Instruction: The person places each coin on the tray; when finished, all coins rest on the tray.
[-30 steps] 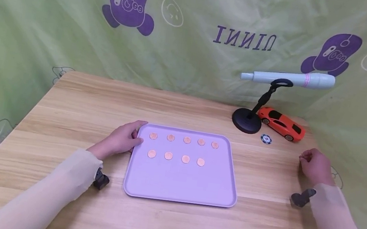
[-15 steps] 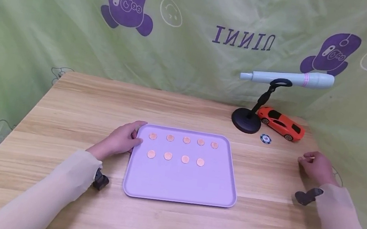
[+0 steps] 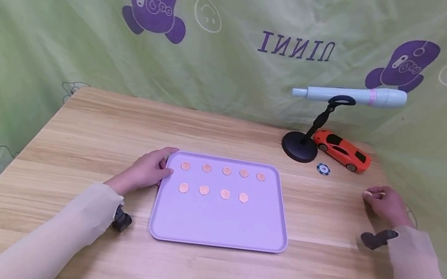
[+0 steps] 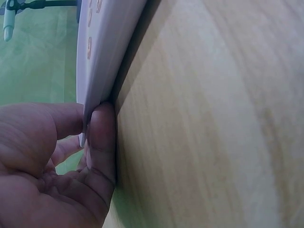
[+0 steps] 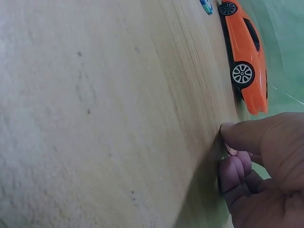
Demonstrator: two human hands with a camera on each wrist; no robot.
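My left hand [image 3: 146,168] grips the left rim of a lilac tray [image 3: 217,225], thumb above and fingers below the edge, as the left wrist view shows. On the tray lie several copper coins [image 3: 224,194] in two rows, the back row one longer than the front. Over at the table's right edge, my right hand [image 3: 387,207] is low at the wood with its fingers curled. In the right wrist view a copper coin [image 5: 231,150] peeks out between its thumb and fingers, mostly covered by them.
A black stand [image 3: 300,146] holds a pale blue microphone [image 3: 356,96] at the back right. Beside it sit an orange toy car [image 3: 343,151] and a blue-and-white poker chip [image 3: 323,169]. Green printed cloth [image 3: 231,80] hangs behind the wooden table [image 3: 125,123].
My right hand has shifted slightly toward me and turned at the wrist, its fingertips changing their hold. The left hand and tray stay in place.
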